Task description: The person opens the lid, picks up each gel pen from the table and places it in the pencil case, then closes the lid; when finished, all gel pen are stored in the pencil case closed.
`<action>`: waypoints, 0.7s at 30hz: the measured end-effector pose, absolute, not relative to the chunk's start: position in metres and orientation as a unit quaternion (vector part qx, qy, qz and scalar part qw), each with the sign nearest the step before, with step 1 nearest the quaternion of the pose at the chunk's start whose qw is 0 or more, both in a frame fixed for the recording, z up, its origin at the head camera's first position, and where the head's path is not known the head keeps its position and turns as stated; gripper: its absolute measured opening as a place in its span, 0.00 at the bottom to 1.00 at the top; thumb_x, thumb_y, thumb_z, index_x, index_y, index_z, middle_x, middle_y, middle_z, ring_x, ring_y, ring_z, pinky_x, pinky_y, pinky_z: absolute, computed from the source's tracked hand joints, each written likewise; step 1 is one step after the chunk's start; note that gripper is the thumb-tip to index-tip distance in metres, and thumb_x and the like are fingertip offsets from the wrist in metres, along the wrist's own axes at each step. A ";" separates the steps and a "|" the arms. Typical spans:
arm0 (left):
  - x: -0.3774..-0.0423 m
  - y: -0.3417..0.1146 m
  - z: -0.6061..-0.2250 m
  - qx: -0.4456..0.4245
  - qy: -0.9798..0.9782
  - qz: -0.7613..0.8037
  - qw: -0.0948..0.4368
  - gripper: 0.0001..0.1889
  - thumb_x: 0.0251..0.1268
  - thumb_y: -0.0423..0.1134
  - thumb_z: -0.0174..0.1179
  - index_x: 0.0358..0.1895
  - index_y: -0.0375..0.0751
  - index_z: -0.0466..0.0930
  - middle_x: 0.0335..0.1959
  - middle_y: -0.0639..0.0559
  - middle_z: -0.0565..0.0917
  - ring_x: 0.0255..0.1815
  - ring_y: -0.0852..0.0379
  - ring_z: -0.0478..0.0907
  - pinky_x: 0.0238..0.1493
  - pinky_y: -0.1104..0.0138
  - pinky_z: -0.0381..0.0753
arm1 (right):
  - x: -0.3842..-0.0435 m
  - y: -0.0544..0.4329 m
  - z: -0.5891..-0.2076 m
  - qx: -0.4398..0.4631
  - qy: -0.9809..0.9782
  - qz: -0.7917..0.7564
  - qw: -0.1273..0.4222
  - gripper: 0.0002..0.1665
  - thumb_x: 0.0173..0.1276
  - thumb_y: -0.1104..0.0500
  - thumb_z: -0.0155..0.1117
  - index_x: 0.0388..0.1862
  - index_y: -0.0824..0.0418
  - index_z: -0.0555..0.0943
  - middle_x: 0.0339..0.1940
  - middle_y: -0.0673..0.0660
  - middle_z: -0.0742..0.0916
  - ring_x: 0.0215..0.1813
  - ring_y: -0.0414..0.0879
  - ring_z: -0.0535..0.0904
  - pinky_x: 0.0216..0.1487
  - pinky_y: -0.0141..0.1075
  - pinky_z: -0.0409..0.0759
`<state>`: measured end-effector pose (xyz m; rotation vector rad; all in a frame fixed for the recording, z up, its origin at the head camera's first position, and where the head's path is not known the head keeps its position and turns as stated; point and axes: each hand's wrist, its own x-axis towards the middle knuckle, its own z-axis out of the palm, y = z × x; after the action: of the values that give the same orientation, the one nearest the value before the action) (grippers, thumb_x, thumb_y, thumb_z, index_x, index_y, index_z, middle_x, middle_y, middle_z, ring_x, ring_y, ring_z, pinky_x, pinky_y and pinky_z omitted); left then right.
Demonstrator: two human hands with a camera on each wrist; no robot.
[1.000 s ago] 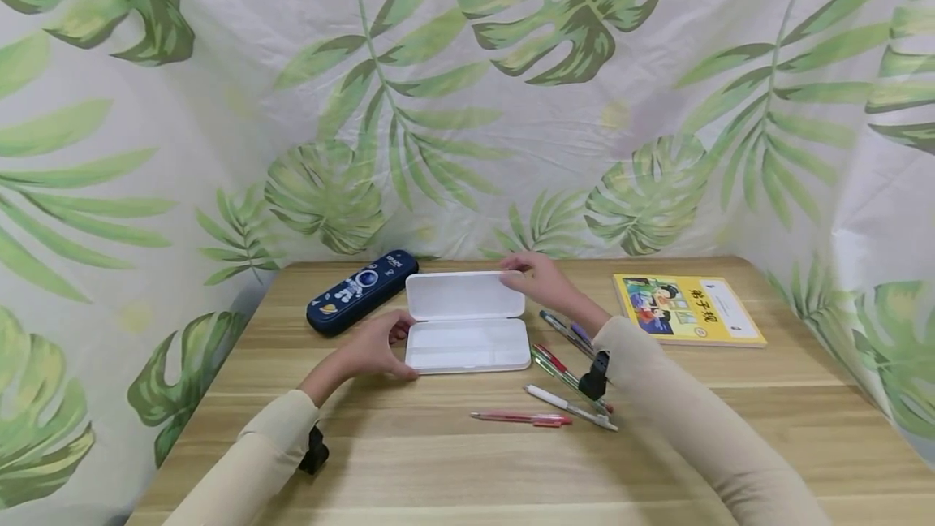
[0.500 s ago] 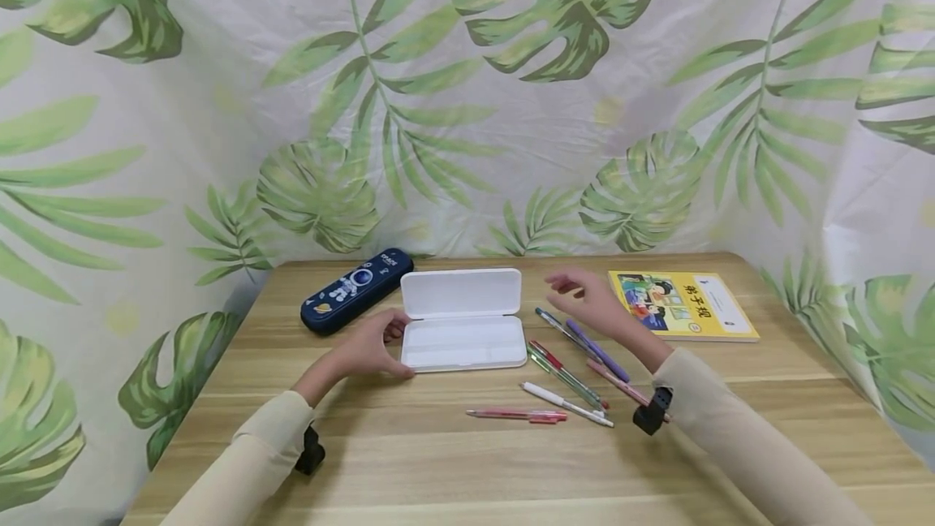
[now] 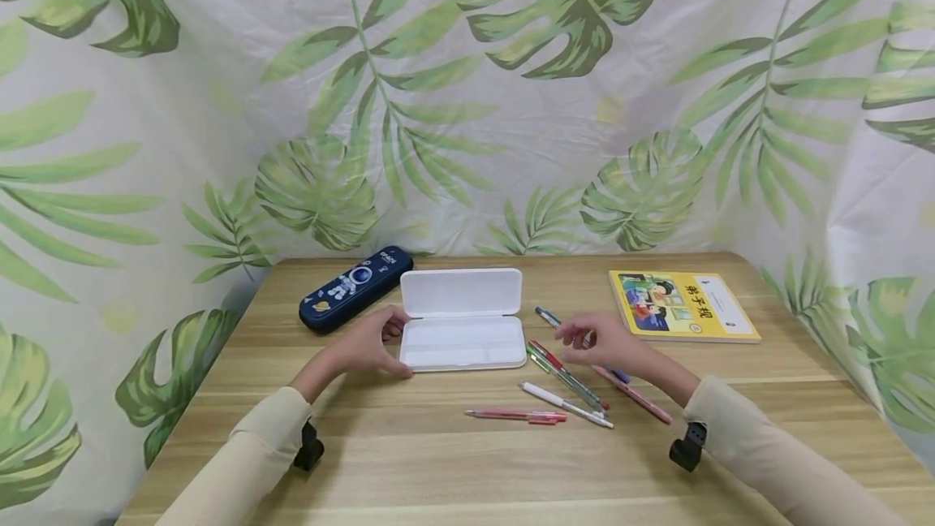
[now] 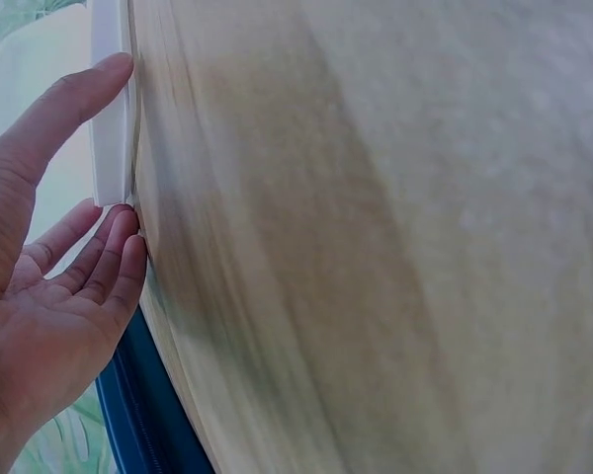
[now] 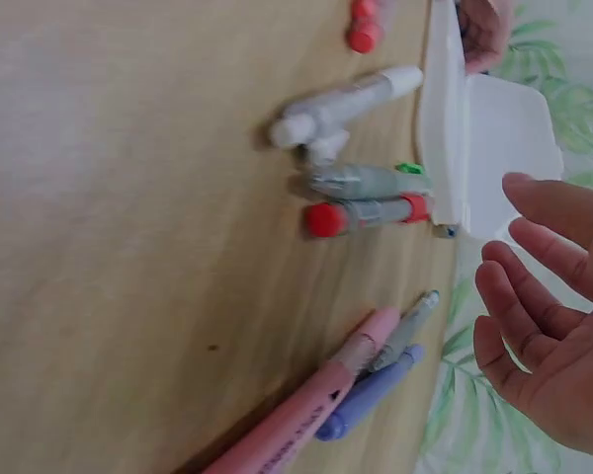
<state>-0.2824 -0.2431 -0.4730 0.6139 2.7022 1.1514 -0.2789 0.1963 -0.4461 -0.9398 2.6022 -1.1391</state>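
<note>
A white pencil case (image 3: 463,343) lies with its lid raised, and its tray looks bare. My left hand (image 3: 363,345) holds its left end, thumb at the front corner and fingers against the side; the left wrist view shows this thumb (image 4: 64,114) on the edge. Above the pens hovers my right hand (image 3: 602,343), fingers relaxed and nothing held. Below or beside it lie a blue-tipped pen (image 3: 544,315), a purple pen (image 5: 374,393) mostly hidden in the head view, and a pink pen (image 3: 635,396). Red and green pens (image 3: 558,373) lie close to the case's right side.
A white pen (image 3: 562,404) and a clear red pen (image 3: 511,415) lie nearer the front. A navy astronaut pencil case (image 3: 355,289) sits behind my left hand. At the right back lies a yellow book (image 3: 682,307). A leaf-patterned cloth (image 3: 467,104) hangs behind the wooden table (image 3: 409,469).
My right hand has let go of the raised lid, swung right, and come down over the pens. My left hand stays at the white case, whose lid remains up.
</note>
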 end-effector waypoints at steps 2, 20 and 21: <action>-0.282 -0.243 -0.473 0.203 0.898 0.383 0.072 0.42 0.34 0.39 0.85 0.56 0.29 0.73 0.50 0.39 0.81 0.53 0.44 0.79 0.60 0.49 0.79 | -0.274 0.196 -0.448 -0.331 0.866 -0.365 0.088 0.15 0.63 0.60 0.75 0.47 0.64 0.86 0.39 0.57 0.89 0.39 0.40 0.81 0.38 0.32 0.81; -0.283 -0.243 -0.472 0.203 0.901 0.378 0.070 0.42 0.34 0.40 0.86 0.56 0.29 0.73 0.50 0.40 0.81 0.52 0.45 0.79 0.60 0.50 0.79 | -0.249 0.182 -0.460 -0.415 0.859 -0.279 0.112 0.18 0.60 0.59 0.78 0.50 0.58 0.88 0.33 0.49 0.83 0.37 0.37 0.75 0.38 0.31 0.78; -0.283 -0.243 -0.472 0.203 0.901 0.378 0.071 0.42 0.34 0.39 0.86 0.56 0.29 0.73 0.50 0.40 0.81 0.52 0.45 0.79 0.60 0.50 0.79 | -0.249 0.182 -0.460 -0.416 0.860 -0.275 0.111 0.18 0.60 0.59 0.78 0.50 0.58 0.88 0.32 0.48 0.82 0.37 0.36 0.75 0.38 0.30 0.78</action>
<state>-0.2827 -0.2427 -0.4722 0.6097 2.7080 1.1365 -0.2487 0.1821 -0.4600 -1.2225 2.5242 -0.8061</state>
